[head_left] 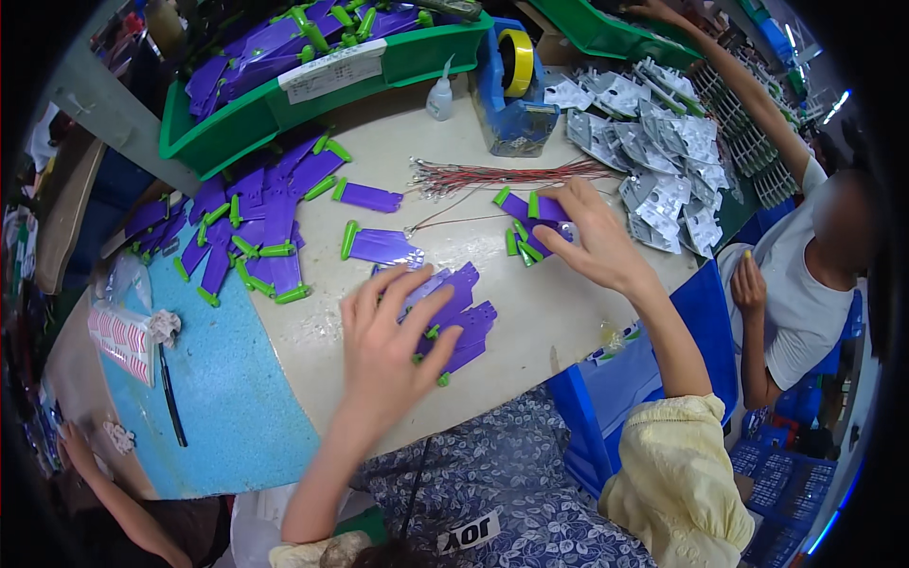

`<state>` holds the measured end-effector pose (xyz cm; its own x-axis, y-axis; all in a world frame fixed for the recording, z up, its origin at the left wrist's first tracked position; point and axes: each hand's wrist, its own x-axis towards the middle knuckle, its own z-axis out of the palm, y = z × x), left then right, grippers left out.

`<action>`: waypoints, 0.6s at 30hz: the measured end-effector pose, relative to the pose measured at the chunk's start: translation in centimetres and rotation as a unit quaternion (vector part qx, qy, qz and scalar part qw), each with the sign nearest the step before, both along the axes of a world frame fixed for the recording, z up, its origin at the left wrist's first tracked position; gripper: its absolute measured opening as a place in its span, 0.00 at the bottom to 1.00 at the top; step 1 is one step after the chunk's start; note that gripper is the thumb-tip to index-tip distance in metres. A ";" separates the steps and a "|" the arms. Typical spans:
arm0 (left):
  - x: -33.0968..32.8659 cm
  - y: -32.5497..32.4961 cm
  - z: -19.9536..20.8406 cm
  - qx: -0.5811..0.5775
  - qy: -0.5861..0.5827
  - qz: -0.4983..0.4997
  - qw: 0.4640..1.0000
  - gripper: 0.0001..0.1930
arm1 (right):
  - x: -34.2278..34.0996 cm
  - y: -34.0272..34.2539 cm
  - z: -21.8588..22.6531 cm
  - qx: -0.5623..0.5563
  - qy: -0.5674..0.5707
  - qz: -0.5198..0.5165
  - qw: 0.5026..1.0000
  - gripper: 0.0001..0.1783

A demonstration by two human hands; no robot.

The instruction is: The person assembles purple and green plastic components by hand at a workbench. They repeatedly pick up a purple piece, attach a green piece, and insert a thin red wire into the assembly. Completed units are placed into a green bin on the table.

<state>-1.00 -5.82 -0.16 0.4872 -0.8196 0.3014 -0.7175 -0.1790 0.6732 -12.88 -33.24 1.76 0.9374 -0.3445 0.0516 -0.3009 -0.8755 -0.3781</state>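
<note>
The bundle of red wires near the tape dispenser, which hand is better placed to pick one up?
Right, probably. The right hand rests on purple pieces just below the red wires, while the left hand lies nearer the table's front edge on another purple stack.

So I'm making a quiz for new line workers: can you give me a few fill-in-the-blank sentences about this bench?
1. The left hand rests on a stack of ____ plastic cards.
2. Each card carries a ____ tube along one edge.
3. The tape roll on the blue dispenser is ____.
4. The bundle of thin wires lies ____ the right hand on the table.

Missing words: purple; green; yellow; beyond
</note>
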 end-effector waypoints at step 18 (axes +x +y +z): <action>-0.7 2.3 -1.4 -0.241 0.344 0.281 0.863 0.26 | 10.5 12.2 -0.7 0.244 -0.197 0.170 0.934 0.07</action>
